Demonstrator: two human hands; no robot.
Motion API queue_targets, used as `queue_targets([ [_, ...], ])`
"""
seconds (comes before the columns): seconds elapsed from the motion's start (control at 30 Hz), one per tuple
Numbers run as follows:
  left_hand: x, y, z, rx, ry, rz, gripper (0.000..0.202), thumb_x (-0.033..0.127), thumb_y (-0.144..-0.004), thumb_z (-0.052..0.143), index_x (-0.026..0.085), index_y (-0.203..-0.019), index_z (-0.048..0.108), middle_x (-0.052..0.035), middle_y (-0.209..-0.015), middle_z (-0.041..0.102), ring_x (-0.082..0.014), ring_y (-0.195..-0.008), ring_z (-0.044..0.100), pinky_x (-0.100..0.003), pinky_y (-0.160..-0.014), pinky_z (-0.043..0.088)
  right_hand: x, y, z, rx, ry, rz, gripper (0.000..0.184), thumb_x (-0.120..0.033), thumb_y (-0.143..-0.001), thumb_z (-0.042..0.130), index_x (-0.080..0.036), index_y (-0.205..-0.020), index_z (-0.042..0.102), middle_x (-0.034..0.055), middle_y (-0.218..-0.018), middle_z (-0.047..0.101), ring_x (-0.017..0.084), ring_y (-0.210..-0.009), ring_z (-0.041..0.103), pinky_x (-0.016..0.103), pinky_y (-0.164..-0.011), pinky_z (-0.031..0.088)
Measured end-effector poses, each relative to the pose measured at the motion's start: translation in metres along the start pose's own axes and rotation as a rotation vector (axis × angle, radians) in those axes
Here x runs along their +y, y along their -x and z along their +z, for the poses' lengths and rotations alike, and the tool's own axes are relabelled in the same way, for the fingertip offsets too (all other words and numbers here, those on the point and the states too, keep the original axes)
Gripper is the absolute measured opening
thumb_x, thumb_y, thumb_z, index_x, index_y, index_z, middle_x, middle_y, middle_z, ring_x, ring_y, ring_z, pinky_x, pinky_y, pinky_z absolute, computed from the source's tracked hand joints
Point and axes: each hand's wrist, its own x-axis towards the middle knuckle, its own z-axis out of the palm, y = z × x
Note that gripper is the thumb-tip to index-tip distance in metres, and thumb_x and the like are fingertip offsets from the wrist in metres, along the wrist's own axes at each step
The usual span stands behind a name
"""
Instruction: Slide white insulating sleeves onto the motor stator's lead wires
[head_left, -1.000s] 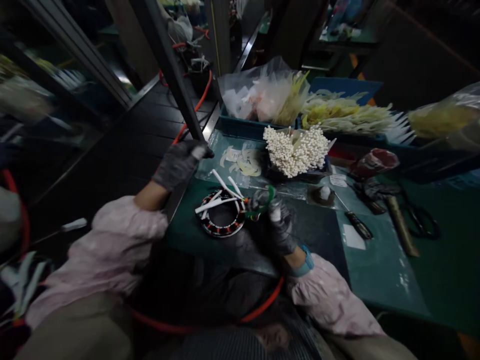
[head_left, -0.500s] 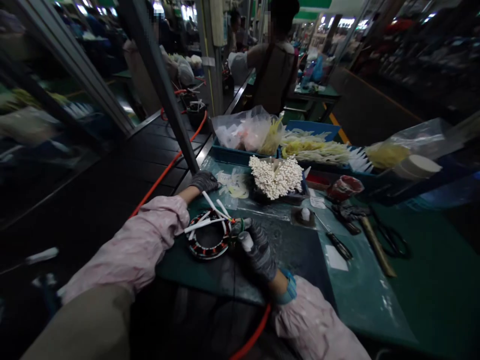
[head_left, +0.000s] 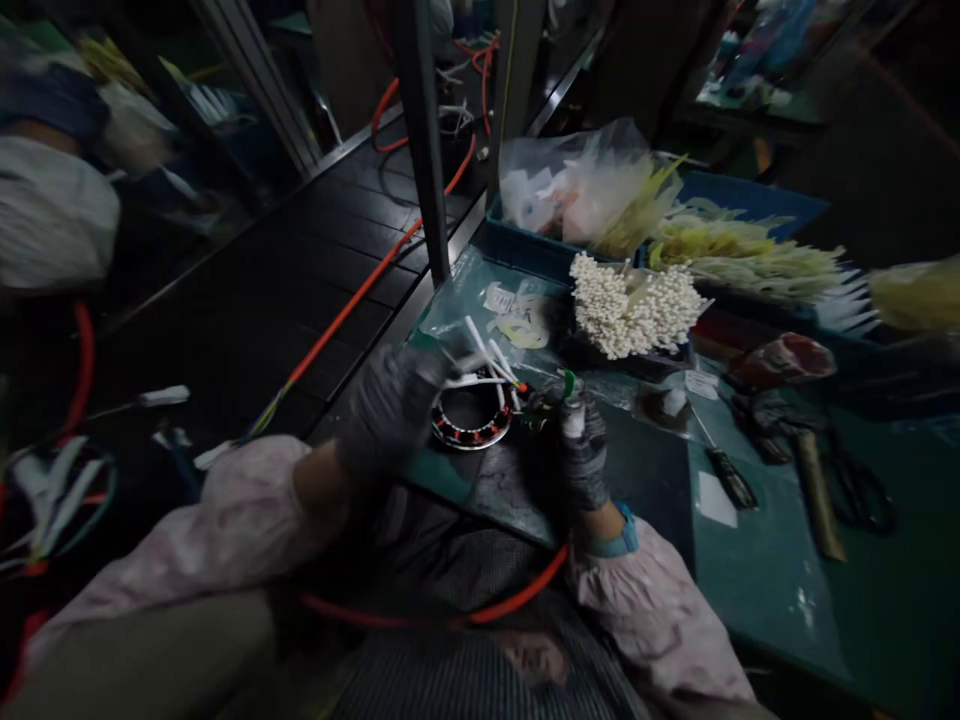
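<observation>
Head view: ring sits on the table between the hands. Right hand: fingers curled, apparently pinching green wire just right of it. Left hand blurred at ring's left; can't tell fingers or contact. Risk: left hand could snag white tubes; a hard right pull could drag the ring. Containers: far blue tray holds bag; right of it, another tray has yellow strips; nearer box, white-tipped sticks.
</observation>
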Motion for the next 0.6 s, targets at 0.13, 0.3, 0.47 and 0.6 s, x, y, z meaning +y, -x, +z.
queue_targets([
  [0.13,0.02,0.045,0.025,0.066,-0.298,0.313,0.037,0.026,-0.111,0.056,0.021,-0.146,0.066,-0.009,-0.111,0.081,-0.0282,-0.107,0.076,-0.047,-0.104,0.055,0.001,-0.002,-0.005,0.028,0.116,-0.051,0.042,-0.05,-0.117,0.038,-0.026,-0.118,0.073,0.0134,-0.111,0.08,0.03,-0.107,0.076,0.048,-0.097,0.064],
  [0.3,-0.002,0.05,0.042,-0.172,-0.288,0.344,0.046,0.034,-0.109,0.059,0.022,-0.152,0.066,-0.0098,-0.137,0.079,-0.027,-0.134,0.068,-0.046,-0.124,0.04,-0.005,-0.004,-0.008,-0.036,-0.047,-0.013,0.046,-0.056,-0.117,0.043,-0.026,-0.097,0.071,0.0068,-0.093,0.077,0.024,-0.084,0.073,0.042,-0.081,0.062],
  [0.47,0.006,0.053,0.035,-0.037,-0.209,0.254,0.032,0.028,-0.108,0.063,0.031,-0.139,0.073,-0.0023,-0.132,0.082,-0.0281,-0.136,0.067,-0.055,-0.128,0.03,-0.015,0.0,-0.004,-0.02,-0.006,-0.042,0.034,-0.05,-0.116,0.05,-0.027,-0.107,0.074,0.0066,-0.1,0.081,0.024,-0.088,0.078,0.042,-0.081,0.066],
  [0.6,0.004,0.059,0.037,0.1,-0.208,0.23,0.022,0.034,-0.104,0.076,0.037,-0.126,0.077,0.0,-0.121,0.084,-0.0293,-0.121,0.072,-0.051,-0.116,0.038,-0.026,0.004,0.009,-0.078,0.148,-0.281,0.025,-0.039,-0.116,0.055,-0.031,-0.131,0.072,0.0045,-0.117,0.082,0.024,-0.105,0.079,0.043,-0.092,0.068],
])
